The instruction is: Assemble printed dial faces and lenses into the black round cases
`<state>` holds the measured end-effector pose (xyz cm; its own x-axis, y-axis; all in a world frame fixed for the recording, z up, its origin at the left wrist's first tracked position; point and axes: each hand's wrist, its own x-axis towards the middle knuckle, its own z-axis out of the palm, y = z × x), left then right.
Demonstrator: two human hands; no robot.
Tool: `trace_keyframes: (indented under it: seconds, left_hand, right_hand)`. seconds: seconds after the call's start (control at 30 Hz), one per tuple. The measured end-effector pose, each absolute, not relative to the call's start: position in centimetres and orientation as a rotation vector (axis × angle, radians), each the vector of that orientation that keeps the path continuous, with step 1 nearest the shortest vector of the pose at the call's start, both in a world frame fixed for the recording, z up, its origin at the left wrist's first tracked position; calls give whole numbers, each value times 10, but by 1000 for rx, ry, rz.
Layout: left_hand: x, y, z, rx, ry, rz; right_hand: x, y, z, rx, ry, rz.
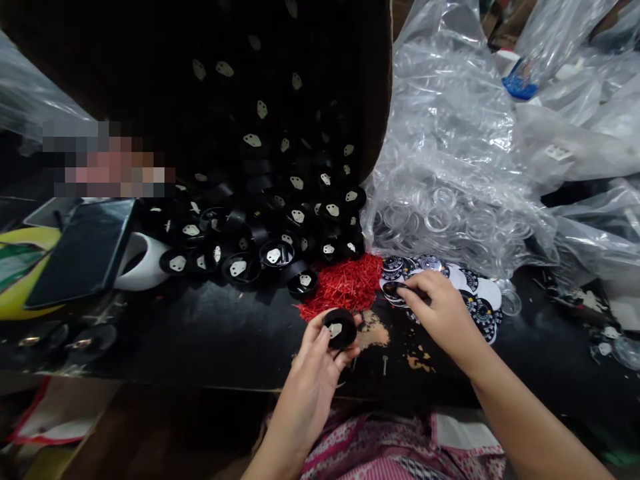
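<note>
In my left hand [320, 357] is a small round black case [344, 328], with a pale metal plate with holes facing up; the fingers are wrapped round its rim. My right hand [445, 313] reaches over a spread of black-and-white printed dial discs [485, 310]. Its thumb and forefinger pinch a dark dial disc [391, 289] at the left side of that spread. Between the hands and a little farther off lies a heap of thin red pieces [350, 283], too fine to make out singly.
Many more black cases [240, 267] spill from a big dark container [385, 100]. Clear rings [440, 213] fill a plastic bag [440, 120] at the back right. To the left, a phone [80, 250] leans on a white curved object [150, 267]. A small pin [385, 365] lies near the front edge.
</note>
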<state>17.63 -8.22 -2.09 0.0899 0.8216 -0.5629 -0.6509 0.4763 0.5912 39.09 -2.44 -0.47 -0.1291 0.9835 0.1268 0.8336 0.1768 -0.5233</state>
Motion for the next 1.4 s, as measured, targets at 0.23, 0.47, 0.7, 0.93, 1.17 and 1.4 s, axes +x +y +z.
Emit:
trace_keyframes:
  seconds: [0.23,0.47,0.7,0.93,1.17,1.4]
  left_hand:
    - [200,-65,-16,16,825,1170]
    - [226,-56,-16,57,768,1152]
    - [220,-63,-16,163,867,1127]
    - [222,-68,-10,249,881,1094]
    - [217,-73,-21,371,930,1074]
    - [206,-70,-24,540,946,978]
  right_hand:
    - [388,-34,4,-1565,-2023,597]
    - [394,-45,3,-1567,-1666,680]
    - [381,-50,12,-1607,-1441,971]
    - [351,-48,19,-1569,-1613,844]
    - [354,-46,17,-1620,-1413,1109]
    - [363,-45,20,-1604,-1531,1221]
